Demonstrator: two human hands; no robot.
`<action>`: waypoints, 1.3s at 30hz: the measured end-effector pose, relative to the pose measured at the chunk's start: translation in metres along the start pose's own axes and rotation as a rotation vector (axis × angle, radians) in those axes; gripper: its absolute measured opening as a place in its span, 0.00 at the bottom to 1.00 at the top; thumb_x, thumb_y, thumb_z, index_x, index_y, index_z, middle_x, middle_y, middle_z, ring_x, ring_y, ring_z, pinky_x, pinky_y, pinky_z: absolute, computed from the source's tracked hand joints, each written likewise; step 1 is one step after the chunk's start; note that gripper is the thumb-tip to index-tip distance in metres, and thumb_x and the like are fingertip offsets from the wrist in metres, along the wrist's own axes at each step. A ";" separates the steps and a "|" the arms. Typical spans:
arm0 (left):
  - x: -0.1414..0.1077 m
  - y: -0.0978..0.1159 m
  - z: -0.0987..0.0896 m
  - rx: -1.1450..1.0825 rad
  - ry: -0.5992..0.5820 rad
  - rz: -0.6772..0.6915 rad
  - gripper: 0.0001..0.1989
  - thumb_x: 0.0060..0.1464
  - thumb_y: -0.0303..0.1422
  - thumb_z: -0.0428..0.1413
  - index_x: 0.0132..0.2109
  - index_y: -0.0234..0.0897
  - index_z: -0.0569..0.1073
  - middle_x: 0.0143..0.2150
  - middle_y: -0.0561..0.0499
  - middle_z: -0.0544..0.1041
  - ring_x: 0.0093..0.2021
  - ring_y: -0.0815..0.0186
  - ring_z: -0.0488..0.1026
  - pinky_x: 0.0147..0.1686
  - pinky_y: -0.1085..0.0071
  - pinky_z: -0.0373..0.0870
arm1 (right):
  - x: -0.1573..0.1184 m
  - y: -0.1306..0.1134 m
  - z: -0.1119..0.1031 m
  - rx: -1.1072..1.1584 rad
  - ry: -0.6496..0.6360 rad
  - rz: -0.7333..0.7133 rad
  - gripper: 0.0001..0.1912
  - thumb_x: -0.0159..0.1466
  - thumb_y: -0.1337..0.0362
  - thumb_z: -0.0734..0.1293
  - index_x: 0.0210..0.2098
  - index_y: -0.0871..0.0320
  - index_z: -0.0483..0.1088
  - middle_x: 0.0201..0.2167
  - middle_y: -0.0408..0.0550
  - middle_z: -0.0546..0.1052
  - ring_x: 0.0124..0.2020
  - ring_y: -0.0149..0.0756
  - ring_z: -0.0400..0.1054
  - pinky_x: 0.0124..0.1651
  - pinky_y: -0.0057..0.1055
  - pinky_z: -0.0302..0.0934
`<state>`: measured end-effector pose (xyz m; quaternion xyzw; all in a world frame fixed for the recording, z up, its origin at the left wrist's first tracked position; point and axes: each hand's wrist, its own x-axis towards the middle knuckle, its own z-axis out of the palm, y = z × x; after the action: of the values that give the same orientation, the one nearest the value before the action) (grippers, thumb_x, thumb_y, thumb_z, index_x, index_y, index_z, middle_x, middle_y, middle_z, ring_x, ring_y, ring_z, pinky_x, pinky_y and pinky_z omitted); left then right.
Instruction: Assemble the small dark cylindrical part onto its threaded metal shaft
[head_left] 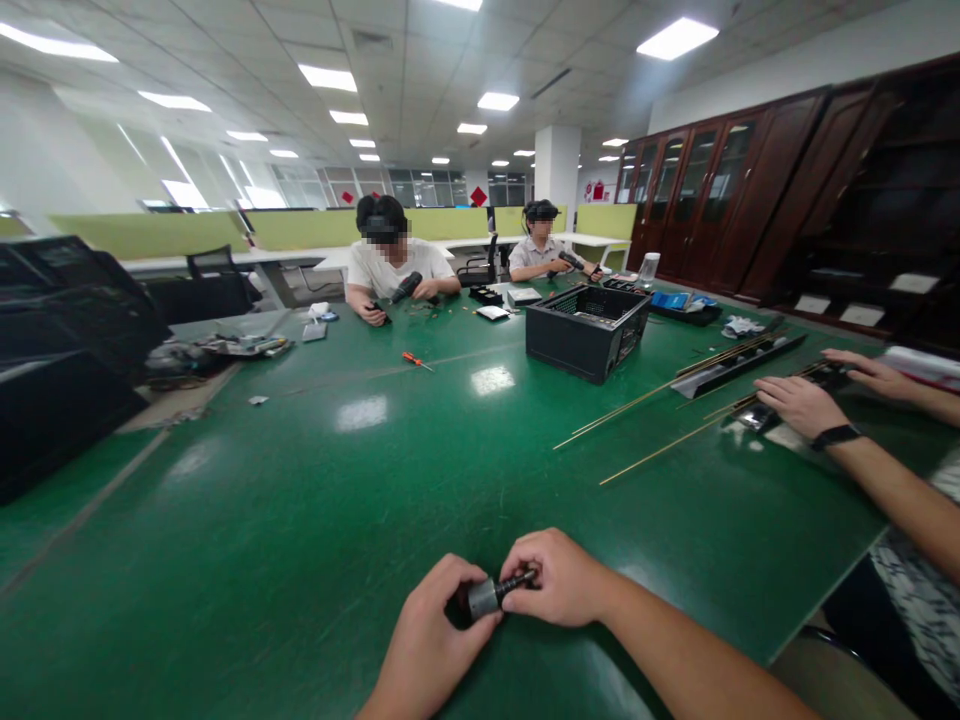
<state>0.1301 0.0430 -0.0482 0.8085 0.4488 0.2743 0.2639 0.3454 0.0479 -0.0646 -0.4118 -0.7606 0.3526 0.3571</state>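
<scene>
Near the front edge of the green table point(315, 560), my left hand point(439, 630) grips a short metal cylinder point(484, 598) between thumb and fingers. A thin dark ridged shaft point(516, 583) extends from the cylinder's right side. The fingers of my right hand point(555, 580) are pinched around that shaft. Both hands are close together, with the part held slightly tilted between them. My left palm hides the cylinder's far end.
A black open case point(585, 335) stands ahead to the right, and a red screwdriver point(416, 360) lies further left. Long thin rods point(652, 460) reach in from a person's hands point(806, 405) at right. Two people sit across the table.
</scene>
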 end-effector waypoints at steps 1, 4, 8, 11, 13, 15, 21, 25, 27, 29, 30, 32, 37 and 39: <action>0.000 0.000 0.000 -0.002 0.002 -0.001 0.06 0.51 0.29 0.62 0.37 0.40 0.73 0.35 0.53 0.74 0.36 0.64 0.72 0.35 0.70 0.66 | 0.000 0.000 0.000 -0.006 0.001 0.000 0.06 0.53 0.67 0.73 0.32 0.57 0.77 0.26 0.40 0.74 0.25 0.28 0.64 0.28 0.23 0.54; 0.000 -0.001 0.000 0.002 -0.003 0.002 0.07 0.51 0.29 0.62 0.38 0.40 0.74 0.35 0.53 0.74 0.35 0.65 0.72 0.35 0.70 0.66 | 0.000 -0.002 0.000 -0.004 -0.003 -0.004 0.05 0.54 0.67 0.73 0.31 0.58 0.76 0.25 0.40 0.74 0.26 0.28 0.65 0.29 0.23 0.55; 0.000 0.000 0.000 0.008 -0.008 0.003 0.07 0.51 0.30 0.62 0.38 0.41 0.74 0.35 0.53 0.75 0.35 0.64 0.73 0.35 0.70 0.66 | 0.000 -0.002 -0.001 0.000 -0.004 -0.006 0.04 0.54 0.68 0.73 0.31 0.58 0.76 0.25 0.40 0.73 0.25 0.28 0.64 0.29 0.22 0.54; -0.001 0.000 0.000 0.002 -0.001 -0.004 0.07 0.50 0.30 0.63 0.38 0.41 0.74 0.35 0.53 0.75 0.36 0.64 0.73 0.36 0.70 0.66 | 0.000 -0.002 -0.002 0.007 -0.005 -0.008 0.04 0.54 0.68 0.73 0.31 0.58 0.76 0.25 0.39 0.73 0.25 0.27 0.63 0.28 0.22 0.54; -0.001 -0.001 0.001 -0.003 0.005 -0.010 0.07 0.50 0.30 0.63 0.38 0.41 0.74 0.35 0.53 0.75 0.36 0.64 0.73 0.36 0.70 0.66 | -0.001 -0.002 -0.002 0.019 -0.008 -0.009 0.04 0.54 0.68 0.73 0.30 0.58 0.76 0.24 0.39 0.72 0.25 0.27 0.63 0.28 0.22 0.53; -0.001 -0.002 0.002 -0.008 0.012 -0.014 0.07 0.50 0.30 0.63 0.37 0.40 0.74 0.34 0.53 0.75 0.36 0.63 0.73 0.36 0.70 0.66 | -0.001 -0.001 -0.003 0.031 -0.012 -0.008 0.04 0.54 0.68 0.73 0.30 0.59 0.76 0.24 0.39 0.71 0.24 0.26 0.63 0.27 0.22 0.53; -0.002 -0.002 0.002 -0.020 0.030 -0.014 0.07 0.50 0.31 0.62 0.37 0.39 0.73 0.34 0.52 0.75 0.35 0.63 0.73 0.36 0.69 0.67 | 0.000 0.000 -0.004 0.055 -0.014 0.015 0.04 0.54 0.68 0.74 0.30 0.60 0.77 0.24 0.39 0.70 0.23 0.26 0.60 0.26 0.23 0.51; -0.002 0.001 0.001 -0.023 0.041 -0.018 0.07 0.49 0.31 0.63 0.37 0.39 0.73 0.35 0.52 0.75 0.35 0.63 0.73 0.35 0.69 0.67 | 0.000 0.001 -0.004 0.058 -0.015 0.025 0.04 0.53 0.68 0.74 0.30 0.60 0.77 0.23 0.39 0.70 0.23 0.26 0.60 0.26 0.23 0.51; -0.002 0.001 0.000 -0.024 0.043 -0.020 0.08 0.49 0.32 0.63 0.37 0.39 0.73 0.35 0.52 0.75 0.35 0.63 0.72 0.35 0.69 0.67 | 0.001 0.002 -0.004 0.060 -0.019 0.031 0.04 0.53 0.68 0.74 0.30 0.60 0.77 0.23 0.39 0.71 0.23 0.26 0.60 0.26 0.23 0.50; -0.001 0.001 0.000 -0.024 0.043 -0.022 0.08 0.49 0.31 0.63 0.37 0.39 0.73 0.35 0.52 0.75 0.35 0.63 0.72 0.35 0.69 0.67 | 0.001 0.004 -0.003 0.061 -0.021 0.033 0.04 0.53 0.67 0.74 0.30 0.60 0.77 0.23 0.39 0.71 0.23 0.26 0.60 0.25 0.23 0.50; -0.001 0.000 0.000 -0.024 0.043 -0.023 0.08 0.49 0.31 0.63 0.37 0.39 0.73 0.35 0.52 0.75 0.35 0.63 0.73 0.36 0.69 0.67 | 0.001 0.004 -0.003 0.060 -0.021 0.031 0.05 0.53 0.67 0.74 0.30 0.60 0.77 0.23 0.39 0.71 0.23 0.26 0.60 0.25 0.23 0.50; -0.002 -0.001 0.000 -0.026 0.041 -0.027 0.08 0.49 0.31 0.63 0.37 0.39 0.73 0.35 0.52 0.75 0.36 0.63 0.73 0.36 0.69 0.67 | 0.001 0.006 -0.002 0.059 -0.013 0.023 0.05 0.53 0.67 0.75 0.30 0.60 0.77 0.23 0.39 0.70 0.22 0.26 0.59 0.25 0.23 0.50; -0.002 -0.002 0.001 -0.032 0.040 -0.031 0.08 0.48 0.30 0.63 0.37 0.39 0.73 0.34 0.52 0.75 0.35 0.63 0.72 0.35 0.69 0.67 | 0.000 0.008 -0.001 0.070 0.002 0.011 0.06 0.51 0.68 0.75 0.29 0.60 0.77 0.22 0.38 0.69 0.22 0.25 0.58 0.25 0.23 0.49; -0.002 -0.002 0.001 -0.032 0.042 -0.028 0.08 0.48 0.30 0.63 0.37 0.39 0.73 0.34 0.52 0.75 0.35 0.63 0.73 0.35 0.69 0.67 | 0.001 0.008 -0.001 0.075 -0.002 0.017 0.06 0.51 0.68 0.75 0.29 0.60 0.77 0.22 0.38 0.70 0.21 0.25 0.58 0.24 0.23 0.49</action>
<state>0.1290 0.0423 -0.0509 0.7918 0.4612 0.2945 0.2714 0.3491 0.0520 -0.0706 -0.4042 -0.7438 0.3843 0.3684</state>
